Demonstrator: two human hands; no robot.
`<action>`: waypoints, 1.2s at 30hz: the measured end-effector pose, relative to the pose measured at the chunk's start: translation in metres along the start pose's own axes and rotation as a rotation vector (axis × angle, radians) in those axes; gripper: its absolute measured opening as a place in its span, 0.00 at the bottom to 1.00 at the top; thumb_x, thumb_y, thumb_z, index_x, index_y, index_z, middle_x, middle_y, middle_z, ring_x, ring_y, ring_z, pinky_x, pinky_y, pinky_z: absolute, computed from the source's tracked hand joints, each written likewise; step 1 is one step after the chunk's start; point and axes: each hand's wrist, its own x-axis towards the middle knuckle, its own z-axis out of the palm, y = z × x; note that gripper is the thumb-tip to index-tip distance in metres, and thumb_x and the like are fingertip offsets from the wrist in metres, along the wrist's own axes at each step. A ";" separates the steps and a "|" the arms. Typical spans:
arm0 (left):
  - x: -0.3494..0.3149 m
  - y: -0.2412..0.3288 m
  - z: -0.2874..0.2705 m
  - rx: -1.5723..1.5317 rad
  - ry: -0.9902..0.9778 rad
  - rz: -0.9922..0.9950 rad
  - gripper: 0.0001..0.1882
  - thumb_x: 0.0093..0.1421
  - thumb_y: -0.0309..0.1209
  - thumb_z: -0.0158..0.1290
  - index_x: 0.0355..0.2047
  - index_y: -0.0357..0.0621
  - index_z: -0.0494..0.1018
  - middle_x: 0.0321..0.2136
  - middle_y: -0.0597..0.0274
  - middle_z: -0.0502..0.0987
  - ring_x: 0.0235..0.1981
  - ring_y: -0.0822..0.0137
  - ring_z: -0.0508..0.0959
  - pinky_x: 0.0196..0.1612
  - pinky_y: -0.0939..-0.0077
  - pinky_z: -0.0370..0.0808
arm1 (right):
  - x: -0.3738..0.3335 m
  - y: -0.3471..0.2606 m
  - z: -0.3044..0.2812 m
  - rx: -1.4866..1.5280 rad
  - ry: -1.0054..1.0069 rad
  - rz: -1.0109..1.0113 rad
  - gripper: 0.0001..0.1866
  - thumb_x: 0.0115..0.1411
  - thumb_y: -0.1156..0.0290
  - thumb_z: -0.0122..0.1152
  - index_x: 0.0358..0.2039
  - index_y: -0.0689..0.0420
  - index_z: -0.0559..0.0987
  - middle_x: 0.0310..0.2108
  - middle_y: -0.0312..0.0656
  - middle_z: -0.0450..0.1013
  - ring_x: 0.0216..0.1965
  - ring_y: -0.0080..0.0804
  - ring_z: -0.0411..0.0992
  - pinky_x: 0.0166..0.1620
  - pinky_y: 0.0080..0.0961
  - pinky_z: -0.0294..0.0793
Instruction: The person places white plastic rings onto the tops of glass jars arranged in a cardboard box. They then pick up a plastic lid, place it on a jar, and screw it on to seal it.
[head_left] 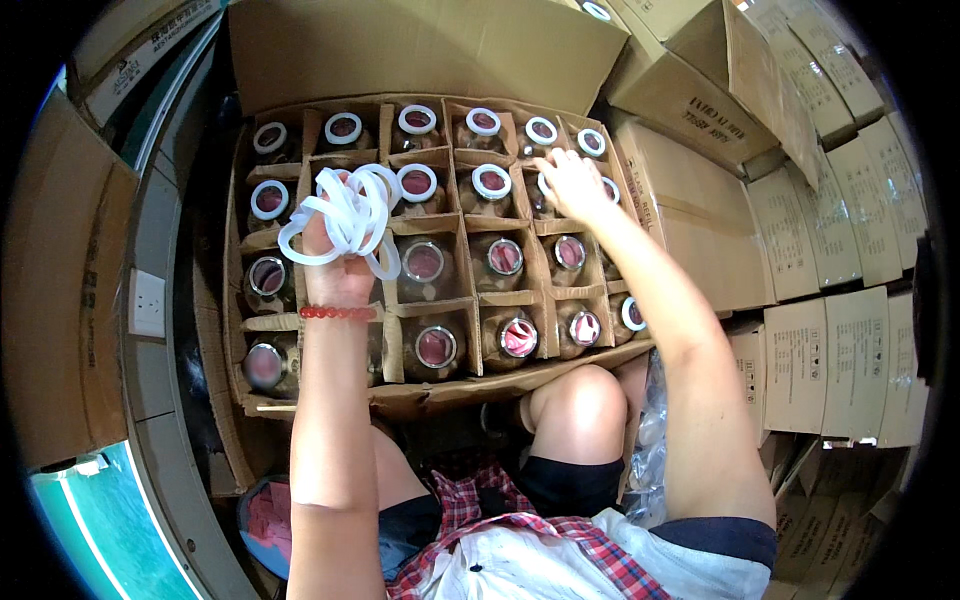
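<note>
A: White rings [345,215], a whole bunch of them, are clenched in the left hand [338,262], which is raised over the left half of the divided box [420,395].

B: And the right hand [572,183]?

A: Flat, fingers spread and grasping nothing, pressing on a jar top in the box's far right corner. Whether a ring lies under the palm I cannot tell.

B: What fills the box?

A: Glass jars [436,346], one to each cardboard cell. The jars in the far rows [417,119] wear white rings on their mouths; most in the near rows show bare metal rims.

B: Any packaging around it?

A: To the right of the box, brown cartons [690,200] lie stacked, with dark print on their sides. Beyond those, a wall of smaller pale cartons [820,365], each with small dark symbols. The box's own flap [420,50] stands open at the far side.

B: And to the left of it?

A: A white wall socket [148,303], and more cardboard [55,290].

B: Anything on the left wrist?

A: A red bead bracelet [337,313].
</note>
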 end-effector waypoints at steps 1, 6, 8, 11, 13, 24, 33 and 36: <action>-0.001 0.001 0.001 0.006 -0.001 0.006 0.21 0.48 0.38 0.63 0.41 0.43 0.74 0.37 0.63 0.78 0.38 0.67 0.78 0.40 0.73 0.77 | -0.004 -0.012 -0.002 0.064 0.074 -0.018 0.26 0.50 0.69 0.60 0.52 0.52 0.70 0.47 0.43 0.66 0.49 0.41 0.66 0.47 0.37 0.69; 0.000 0.003 -0.001 -0.023 -0.088 -0.011 0.21 0.49 0.37 0.63 0.41 0.43 0.74 0.37 0.62 0.78 0.38 0.67 0.79 0.40 0.74 0.78 | -0.014 -0.058 0.024 0.444 0.229 -0.059 0.20 0.52 0.75 0.56 0.47 0.58 0.73 0.54 0.54 0.64 0.50 0.50 0.69 0.52 0.39 0.71; -0.006 0.006 0.001 -0.021 -0.071 -0.005 0.19 0.52 0.36 0.60 0.42 0.43 0.73 0.38 0.61 0.78 0.39 0.66 0.79 0.42 0.74 0.78 | -0.019 -0.067 0.026 0.455 0.203 -0.019 0.19 0.52 0.76 0.54 0.47 0.58 0.73 0.54 0.54 0.65 0.45 0.50 0.71 0.47 0.40 0.73; -0.006 0.009 0.004 0.024 -0.064 0.005 0.18 0.52 0.36 0.59 0.43 0.42 0.73 0.38 0.61 0.78 0.39 0.67 0.79 0.42 0.74 0.77 | -0.024 -0.069 0.021 0.367 0.157 -0.030 0.22 0.52 0.78 0.52 0.49 0.54 0.73 0.56 0.54 0.64 0.47 0.49 0.70 0.49 0.41 0.70; -0.004 0.009 0.001 0.034 -0.084 -0.003 0.20 0.51 0.37 0.60 0.43 0.43 0.73 0.38 0.62 0.78 0.39 0.67 0.79 0.43 0.73 0.77 | -0.024 -0.066 0.016 0.276 0.176 -0.107 0.24 0.51 0.79 0.52 0.51 0.51 0.72 0.56 0.54 0.63 0.49 0.49 0.69 0.52 0.41 0.67; -0.013 -0.014 0.011 0.097 -0.124 -0.073 0.26 0.54 0.48 0.59 0.44 0.40 0.72 0.40 0.61 0.76 0.42 0.66 0.76 0.45 0.71 0.75 | -0.017 -0.066 0.007 0.198 0.002 -0.104 0.23 0.57 0.75 0.44 0.54 0.51 0.69 0.57 0.57 0.62 0.53 0.49 0.67 0.57 0.41 0.61; -0.050 -0.024 -0.006 0.150 -0.074 -0.095 0.17 0.58 0.42 0.54 0.41 0.44 0.73 0.37 0.63 0.78 0.37 0.67 0.78 0.41 0.72 0.75 | -0.007 -0.099 0.003 -0.018 0.020 -0.034 0.24 0.61 0.71 0.42 0.59 0.51 0.61 0.58 0.49 0.61 0.55 0.41 0.66 0.54 0.53 0.58; -0.084 -0.024 0.007 0.183 -0.103 -0.125 0.17 0.58 0.41 0.53 0.42 0.43 0.73 0.37 0.63 0.77 0.37 0.67 0.77 0.41 0.73 0.75 | -0.015 -0.096 0.007 0.095 -0.054 0.063 0.30 0.60 0.72 0.43 0.64 0.42 0.57 0.58 0.46 0.61 0.59 0.41 0.61 0.58 0.58 0.52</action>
